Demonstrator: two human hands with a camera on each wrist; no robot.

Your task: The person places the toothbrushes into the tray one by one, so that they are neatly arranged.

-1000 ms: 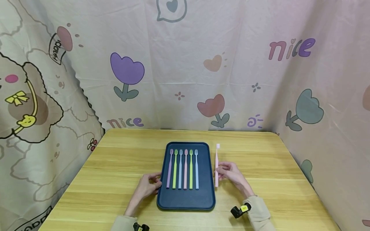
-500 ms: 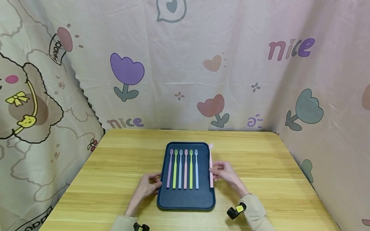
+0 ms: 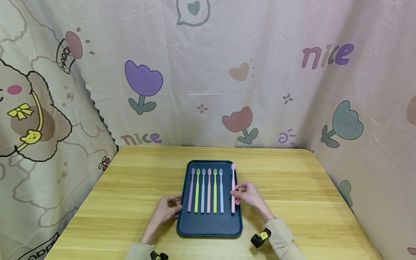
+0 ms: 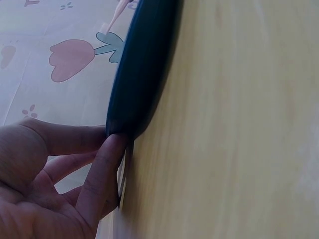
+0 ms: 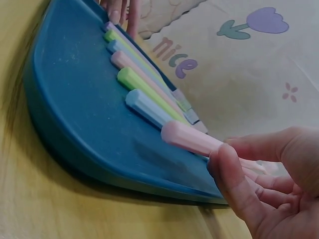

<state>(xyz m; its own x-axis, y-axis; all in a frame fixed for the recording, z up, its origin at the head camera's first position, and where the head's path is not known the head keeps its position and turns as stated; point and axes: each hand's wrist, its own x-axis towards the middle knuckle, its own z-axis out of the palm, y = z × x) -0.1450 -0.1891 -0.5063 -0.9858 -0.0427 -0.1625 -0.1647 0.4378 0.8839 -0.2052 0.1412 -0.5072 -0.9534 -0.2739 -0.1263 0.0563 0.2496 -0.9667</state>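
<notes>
A dark blue tray lies on the wooden table. My left hand pinches its left rim between thumb and finger, seen close up in the left wrist view. In the tray a row of toothbrushes lies side by side, heads away from me: a purple toothbrush, then green, blue, pink and green ones, and a blue toothbrush at the right end. With thumb and fingertips my right hand holds a pink toothbrush just inside the tray's right side, roughly parallel to the row. A shadow falls beneath its handle in the right wrist view.
Light wooden table extends around the tray on all sides. Behind it and to both sides hangs a pale curtain printed with flowers and letters. Black cameras are strapped to both wrists.
My right hand has carried the pink toothbrush leftward, from beside the tray across its right rim to over the tray's inside. The left hand and the toothbrush row have stayed put.
</notes>
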